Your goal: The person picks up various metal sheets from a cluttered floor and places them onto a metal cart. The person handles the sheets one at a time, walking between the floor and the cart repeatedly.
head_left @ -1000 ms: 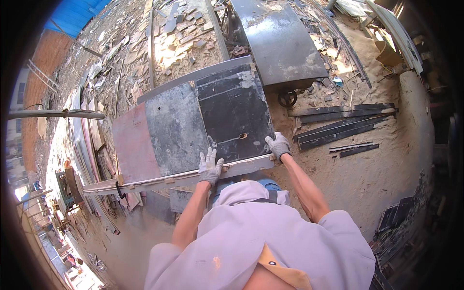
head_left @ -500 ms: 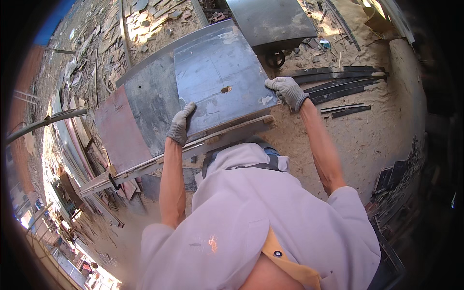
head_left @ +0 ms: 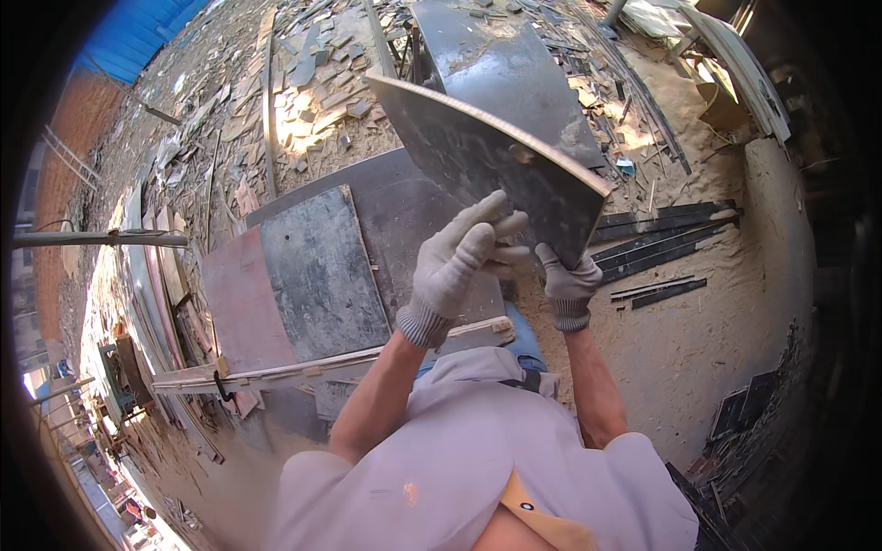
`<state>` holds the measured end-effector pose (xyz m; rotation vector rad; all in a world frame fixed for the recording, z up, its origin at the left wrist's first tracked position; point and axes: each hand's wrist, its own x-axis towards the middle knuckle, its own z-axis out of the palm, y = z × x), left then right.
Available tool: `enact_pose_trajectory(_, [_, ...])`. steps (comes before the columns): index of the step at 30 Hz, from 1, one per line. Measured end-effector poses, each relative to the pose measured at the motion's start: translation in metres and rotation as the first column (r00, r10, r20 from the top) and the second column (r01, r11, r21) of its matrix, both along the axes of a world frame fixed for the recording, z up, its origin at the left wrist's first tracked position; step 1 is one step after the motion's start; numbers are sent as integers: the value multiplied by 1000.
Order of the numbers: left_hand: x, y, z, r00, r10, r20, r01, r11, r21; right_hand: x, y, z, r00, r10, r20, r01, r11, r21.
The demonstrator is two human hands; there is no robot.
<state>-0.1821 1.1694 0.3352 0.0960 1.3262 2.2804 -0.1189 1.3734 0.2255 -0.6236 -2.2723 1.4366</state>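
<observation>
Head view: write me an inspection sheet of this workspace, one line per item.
Surface: a stack of dark flat panels on a bench, with a pale wooden strip along the near edge.
Job's things: one dark board, pale along its edge, lifted off the stack and tilted up.
Clutter: wood offcuts and splinters strewn over sandy ground; dark strips lie at the right.
Grippers: left hand, in a grey knit glove, grips the board's near edge; right hand, gloved too, holds its lower corner.
Cables: nothing seen.
Surroundings: open yard, blue sheeting at top left, a brick wall beside it, stacked boards at top right.
</observation>
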Motion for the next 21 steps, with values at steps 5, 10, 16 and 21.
enact_pose_trajectory(5, [-60,103,-136,956,289,-45,-128,273,-953,-55,116,-64,932,-328,151,356,907,-227])
enact_pose_trajectory(10, [-120,185,-309,781,487,392,-248,817,-521,-104,191,-79,964,-228,139,260,683,-683])
enact_pose_trajectory(16, [-198,236,-378,671,500,547,-265,851,-453,-146,214,-80,977,-167,135,210,616,-759])
enact_pose_trajectory(21, [-253,236,-393,790,435,432,-113,795,-595,-204,221,-103,942,-242,232,331,780,-531])
